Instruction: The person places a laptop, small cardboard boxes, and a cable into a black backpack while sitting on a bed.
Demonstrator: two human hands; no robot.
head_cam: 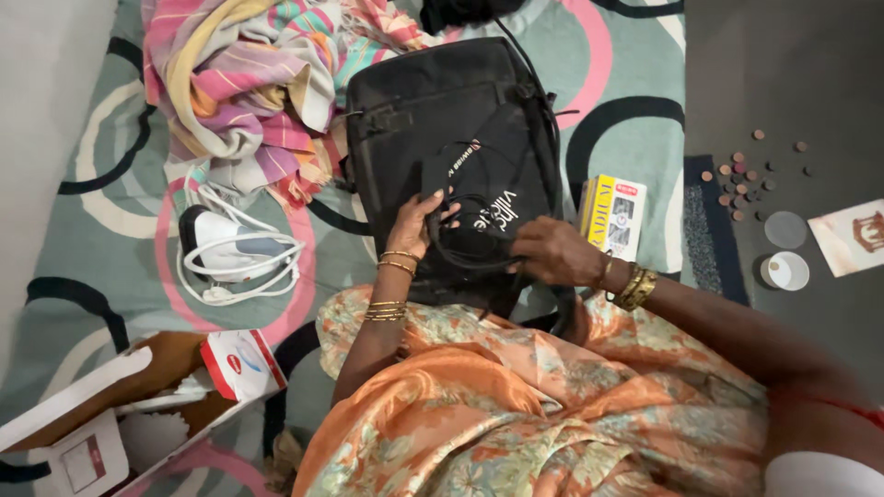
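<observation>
A black backpack (442, 101) lies flat on the patterned bedsheet (110, 267) in front of me. On its lower part, both hands hold a coiled black cable (474, 241). My left hand (416, 224) grips the coil's left side, fingers curled round the loops. My right hand (552, 250) pinches the coil's right side. Gold bangles ring both wrists. An orange floral garment covers my lap below the hands.
A white clothes iron (226, 247) with looped white cord lies to the left. A striped cloth (249, 78) is heaped at top left. An open cardboard box (120, 410) sits bottom left. A yellow box (612, 213) lies right of the backpack. Coins (741, 179) and round lids (785, 250) are on the floor.
</observation>
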